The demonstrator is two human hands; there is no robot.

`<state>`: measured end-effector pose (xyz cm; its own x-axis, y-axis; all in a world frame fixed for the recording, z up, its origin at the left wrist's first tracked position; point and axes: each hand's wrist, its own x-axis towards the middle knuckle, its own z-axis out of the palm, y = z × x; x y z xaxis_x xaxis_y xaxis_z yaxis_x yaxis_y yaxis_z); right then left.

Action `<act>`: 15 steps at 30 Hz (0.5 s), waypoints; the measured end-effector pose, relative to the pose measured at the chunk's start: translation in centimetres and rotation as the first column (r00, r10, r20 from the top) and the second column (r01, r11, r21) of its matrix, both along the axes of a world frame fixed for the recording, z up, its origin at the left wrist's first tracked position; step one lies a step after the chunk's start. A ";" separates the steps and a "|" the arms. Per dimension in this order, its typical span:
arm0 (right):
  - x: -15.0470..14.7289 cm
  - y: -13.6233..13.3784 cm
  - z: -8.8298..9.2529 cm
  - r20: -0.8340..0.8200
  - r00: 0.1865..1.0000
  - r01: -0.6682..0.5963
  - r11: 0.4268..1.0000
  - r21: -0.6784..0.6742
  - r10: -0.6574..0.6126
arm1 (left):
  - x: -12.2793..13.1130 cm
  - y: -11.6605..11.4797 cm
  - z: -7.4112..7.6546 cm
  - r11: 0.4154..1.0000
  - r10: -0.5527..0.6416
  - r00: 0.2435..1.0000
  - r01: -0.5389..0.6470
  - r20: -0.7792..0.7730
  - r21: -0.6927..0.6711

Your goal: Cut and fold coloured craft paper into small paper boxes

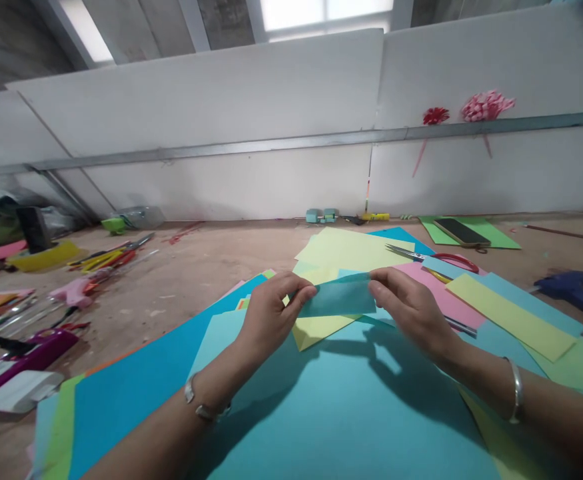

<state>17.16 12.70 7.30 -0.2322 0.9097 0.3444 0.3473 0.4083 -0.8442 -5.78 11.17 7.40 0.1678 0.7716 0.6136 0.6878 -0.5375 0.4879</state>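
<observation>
A small strip of teal-blue paper (340,297) is stretched level between my two hands, above the sheets on the table. My left hand (274,308) pinches its left end between thumb and fingers. At the other end, my right hand (408,308) grips the upper right corner in the same way. Below the strip lies a yellow piece of paper (316,332), partly hidden by it. A large light-blue sheet (351,407) spreads beneath both hands and carries their shadows. Red-handled scissors (458,261) rest just beyond my right hand.
Coloured strips, including a yellow strip (514,317), lie at the right near a blue glue gun (566,287). A phone (461,233) sits on green paper. At the left are a purple power strip (26,367), yellow tape (46,257) and several tools. A white wall stands behind.
</observation>
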 end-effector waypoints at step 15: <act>0.3 0.8 -0.7 0.339 0.930 -0.131 0.990 -0.054 0.141 | -0.1 -0.6 1.6 0.748 -0.131 0.982 0.008 -0.137 -0.664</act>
